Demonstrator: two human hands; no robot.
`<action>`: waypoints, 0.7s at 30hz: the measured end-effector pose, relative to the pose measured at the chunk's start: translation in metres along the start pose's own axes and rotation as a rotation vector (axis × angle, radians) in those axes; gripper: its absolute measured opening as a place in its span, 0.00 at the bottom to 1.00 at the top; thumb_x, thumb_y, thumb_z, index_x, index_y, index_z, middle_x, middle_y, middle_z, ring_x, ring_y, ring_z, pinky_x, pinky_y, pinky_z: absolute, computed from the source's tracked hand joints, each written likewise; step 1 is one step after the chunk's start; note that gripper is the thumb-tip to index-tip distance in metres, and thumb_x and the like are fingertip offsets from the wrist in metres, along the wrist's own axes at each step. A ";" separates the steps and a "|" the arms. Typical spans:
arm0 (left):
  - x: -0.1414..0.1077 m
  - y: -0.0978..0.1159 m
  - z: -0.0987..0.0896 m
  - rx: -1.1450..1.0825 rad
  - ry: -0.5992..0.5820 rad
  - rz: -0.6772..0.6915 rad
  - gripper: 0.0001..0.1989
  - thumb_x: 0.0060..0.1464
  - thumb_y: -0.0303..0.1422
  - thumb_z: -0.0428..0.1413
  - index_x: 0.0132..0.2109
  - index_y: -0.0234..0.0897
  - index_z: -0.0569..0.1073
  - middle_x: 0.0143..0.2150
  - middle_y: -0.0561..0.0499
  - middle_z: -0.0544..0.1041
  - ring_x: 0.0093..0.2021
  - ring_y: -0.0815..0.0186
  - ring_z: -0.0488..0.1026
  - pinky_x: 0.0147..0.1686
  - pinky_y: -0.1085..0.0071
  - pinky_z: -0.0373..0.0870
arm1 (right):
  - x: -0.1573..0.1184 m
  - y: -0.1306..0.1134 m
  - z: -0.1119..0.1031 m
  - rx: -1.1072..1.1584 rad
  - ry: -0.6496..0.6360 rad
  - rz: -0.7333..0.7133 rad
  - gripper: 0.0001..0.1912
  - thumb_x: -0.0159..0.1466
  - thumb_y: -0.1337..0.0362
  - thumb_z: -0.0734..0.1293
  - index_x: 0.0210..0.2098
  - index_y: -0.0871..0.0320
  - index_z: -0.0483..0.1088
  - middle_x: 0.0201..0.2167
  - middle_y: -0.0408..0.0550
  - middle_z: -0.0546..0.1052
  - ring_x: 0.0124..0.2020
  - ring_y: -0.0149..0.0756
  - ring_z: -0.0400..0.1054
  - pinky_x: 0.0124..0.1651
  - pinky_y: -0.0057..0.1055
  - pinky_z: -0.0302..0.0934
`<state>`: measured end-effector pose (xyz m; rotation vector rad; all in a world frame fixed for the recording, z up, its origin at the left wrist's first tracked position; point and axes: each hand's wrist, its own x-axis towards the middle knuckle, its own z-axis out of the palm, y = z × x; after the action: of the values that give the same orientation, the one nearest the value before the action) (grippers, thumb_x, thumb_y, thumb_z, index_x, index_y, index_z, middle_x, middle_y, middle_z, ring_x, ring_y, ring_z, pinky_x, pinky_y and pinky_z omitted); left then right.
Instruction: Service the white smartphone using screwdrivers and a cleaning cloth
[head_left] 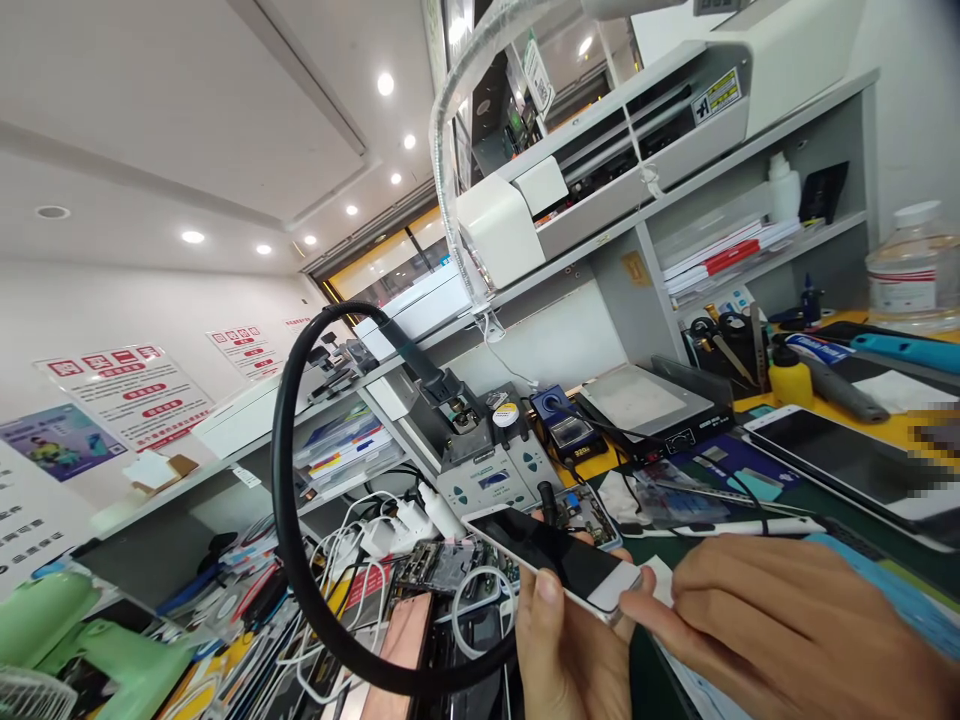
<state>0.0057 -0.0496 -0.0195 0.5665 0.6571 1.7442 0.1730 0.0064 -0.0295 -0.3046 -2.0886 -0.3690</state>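
A white smartphone with a dark screen lies tilted, face up, in my left hand. The left thumb presses along its near edge and the fingers wrap behind it. My right hand comes in from the right with curled fingers, and a fingertip touches the phone's lower end. Whether a small thing sits between the right fingers is hidden. Below the hands is a dark green work mat. Just behind the phone lies an open device with bare circuit parts.
A thick black hose loops down on the left from a grey rework station. Phone parts, white cables and a pink-gold panel crowd the near left. A larger white tablet, a yellow bottle and tools lie at right.
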 end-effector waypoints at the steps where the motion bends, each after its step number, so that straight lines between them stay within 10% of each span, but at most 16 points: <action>1: 0.000 -0.001 -0.001 -0.002 0.000 0.001 0.19 0.50 0.45 0.66 0.48 0.45 0.80 0.45 0.45 0.82 0.52 0.45 0.77 0.59 0.43 0.67 | -0.001 0.000 0.000 0.001 -0.028 0.003 0.08 0.70 0.72 0.66 0.47 0.56 0.74 0.30 0.40 0.76 0.30 0.33 0.71 0.35 0.34 0.61; 21: 0.006 -0.008 -0.015 0.021 -0.007 0.016 0.20 0.55 0.44 0.61 0.54 0.48 0.76 0.49 0.44 0.81 0.55 0.44 0.76 0.51 0.48 0.76 | 0.004 0.003 -0.003 -0.157 -0.046 -0.090 0.12 0.68 0.77 0.62 0.44 0.59 0.74 0.28 0.42 0.74 0.27 0.36 0.66 0.32 0.39 0.52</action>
<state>-0.0003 -0.0441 -0.0361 0.5936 0.6682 1.7513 0.1743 0.0087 -0.0241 -0.3156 -2.1275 -0.5865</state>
